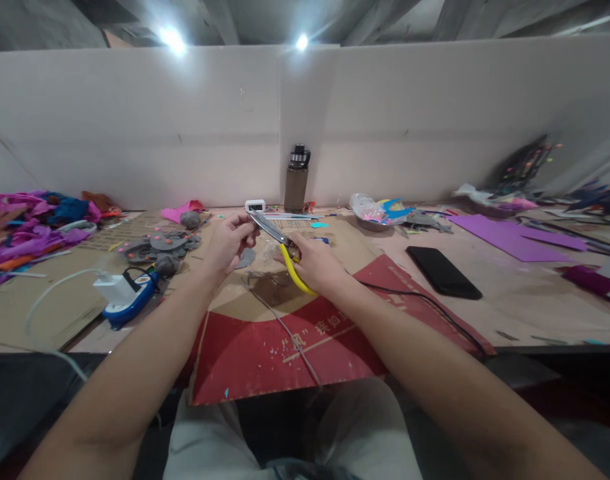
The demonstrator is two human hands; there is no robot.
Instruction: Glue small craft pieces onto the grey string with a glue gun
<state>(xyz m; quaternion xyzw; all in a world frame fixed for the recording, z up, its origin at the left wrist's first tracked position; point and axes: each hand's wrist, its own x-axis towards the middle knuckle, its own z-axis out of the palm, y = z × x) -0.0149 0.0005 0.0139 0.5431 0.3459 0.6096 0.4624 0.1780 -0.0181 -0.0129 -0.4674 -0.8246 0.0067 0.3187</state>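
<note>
My right hand (315, 263) grips a pair of yellow-handled scissors (269, 228), whose blades point up and left. Close to the blade tips, the fingers of my left hand (232, 241) are pinched together; whatever is between them is too small or hidden to make out. A grey felt piece (246, 257) shows just beneath my left hand. Both hands are above a brown and red cardboard sheet (285, 353) with small scraps on it.
A bottle (297, 183) stands against the back panel. To the left are a blue power strip (131, 300), grey felt pieces (159, 245) and colourful scraps (35, 227). A black phone (443, 272), a bowl (377, 223) and purple sheets (509, 238) lie to the right.
</note>
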